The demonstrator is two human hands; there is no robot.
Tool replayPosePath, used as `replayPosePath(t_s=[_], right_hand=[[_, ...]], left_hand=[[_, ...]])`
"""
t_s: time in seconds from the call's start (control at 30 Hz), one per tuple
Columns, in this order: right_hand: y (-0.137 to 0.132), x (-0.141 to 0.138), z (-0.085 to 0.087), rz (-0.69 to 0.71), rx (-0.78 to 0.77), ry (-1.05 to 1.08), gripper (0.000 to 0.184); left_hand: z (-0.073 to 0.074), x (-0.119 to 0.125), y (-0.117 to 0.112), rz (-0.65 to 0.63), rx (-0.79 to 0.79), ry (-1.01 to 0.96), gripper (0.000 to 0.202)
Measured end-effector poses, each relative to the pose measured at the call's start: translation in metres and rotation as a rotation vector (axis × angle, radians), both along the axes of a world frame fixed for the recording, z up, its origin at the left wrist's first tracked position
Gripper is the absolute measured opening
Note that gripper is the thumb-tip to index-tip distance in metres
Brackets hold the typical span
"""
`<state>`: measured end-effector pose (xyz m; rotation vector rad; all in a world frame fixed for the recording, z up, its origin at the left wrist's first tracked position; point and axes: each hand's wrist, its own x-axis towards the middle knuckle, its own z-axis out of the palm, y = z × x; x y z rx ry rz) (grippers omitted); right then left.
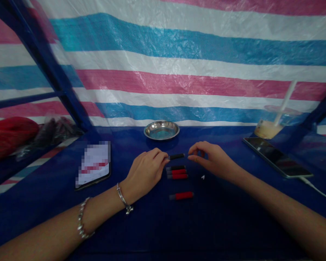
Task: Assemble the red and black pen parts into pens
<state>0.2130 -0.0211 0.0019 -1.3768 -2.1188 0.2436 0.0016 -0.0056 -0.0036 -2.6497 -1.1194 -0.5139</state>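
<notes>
My left hand [149, 166] is closed, its fingertips pinching the clear end of a short pen barrel with a black grip [177, 156]. The barrel points right, just above the table. My right hand [210, 157] is close to its free end, fingers curled but apart from the thumb, holding nothing I can see. Below my hands, another black-gripped barrel [178, 168] lies beside two red-gripped barrels [179, 174] in a tight group. Nearer to me lies a single red-gripped barrel [184, 195]. Small white bits [203, 177] rest to the right of the group.
A shallow metal dish [162, 131] stands at the back of the blue table [141, 232]. On the left lies a phone with a lit screen [95, 165]. To the right are a dark phone [278, 156] with a cable and a drink cup [270, 127] with a straw.
</notes>
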Motion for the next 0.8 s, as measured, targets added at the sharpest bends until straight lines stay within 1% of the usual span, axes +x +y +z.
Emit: replayPosePath(t_s=[0.07, 0.1, 0.2, 0.3, 0.47, 0.63, 0.8], right_hand=[[0.0, 0.008, 0.008, -0.007, -0.005, -0.062, 0.008], [0.0, 0.011, 0.011, -0.006, -0.038, -0.088, 0.009], [-0.003, 0.017, 0.017, 0.018, -0.203, -0.163, 0.01], [-0.009, 0.017, 0.016, 0.069, -0.323, -0.246, 0.006], [-0.015, 0.015, 0.012, 0.08, -0.323, -0.343, 0.012], [-0.013, 0.016, 0.01, 0.118, -0.37, -0.346, 0.011], [-0.012, 0.014, 0.009, 0.131, -0.369, -0.338, 0.012]], left_hand=[[-0.001, -0.001, 0.002, 0.01, -0.038, 0.019, 0.018], [-0.001, -0.002, 0.004, 0.013, -0.057, 0.029, 0.018], [-0.002, -0.004, 0.006, 0.02, -0.092, 0.06, 0.019], [-0.004, -0.005, 0.007, 0.004, -0.112, 0.078, 0.018], [-0.006, -0.005, 0.009, -0.029, -0.165, 0.08, 0.018], [-0.005, -0.004, 0.01, -0.046, -0.202, 0.081, 0.018], [-0.004, -0.002, 0.008, -0.063, -0.196, 0.07, 0.018]])
